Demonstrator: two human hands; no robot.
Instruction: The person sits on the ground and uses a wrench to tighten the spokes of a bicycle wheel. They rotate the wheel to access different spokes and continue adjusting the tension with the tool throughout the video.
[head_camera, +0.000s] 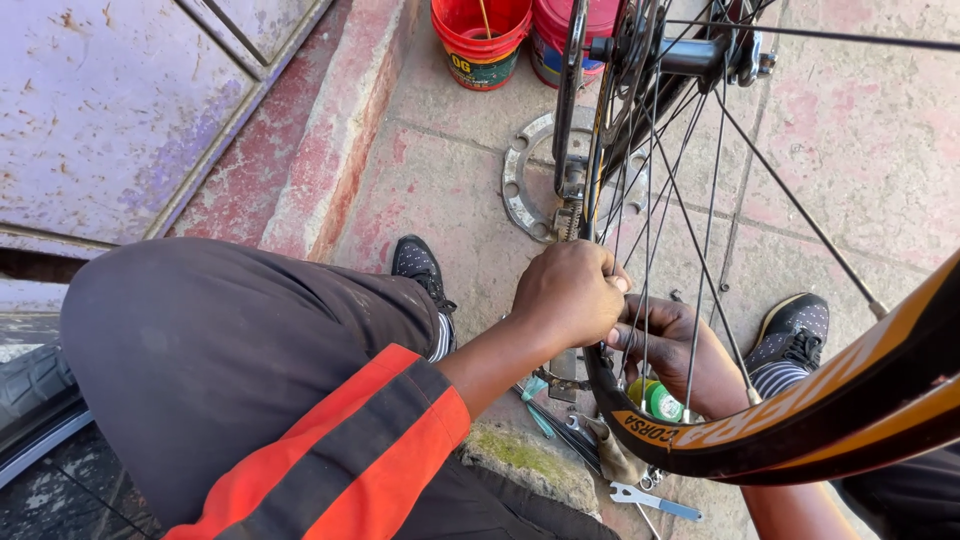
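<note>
Clearly you were mid-job — left hand pinched on a spoke, right hand curled around the rim, spanner lying unused.

Rim black with orange stripe; sleeve orange, black band; far bucket red (neighbour pink); shoes black, white-dotted.

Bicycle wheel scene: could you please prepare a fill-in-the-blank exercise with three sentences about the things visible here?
1. Both hands, the left hand and the right hand, grip the thin metal ____ of the black and orange bicycle wheel.
2. The flat silver spanner lies on the ____.
3. The round plastic bucket at the top is ____ in colour.

Missing words: spokes; ground; red
</note>
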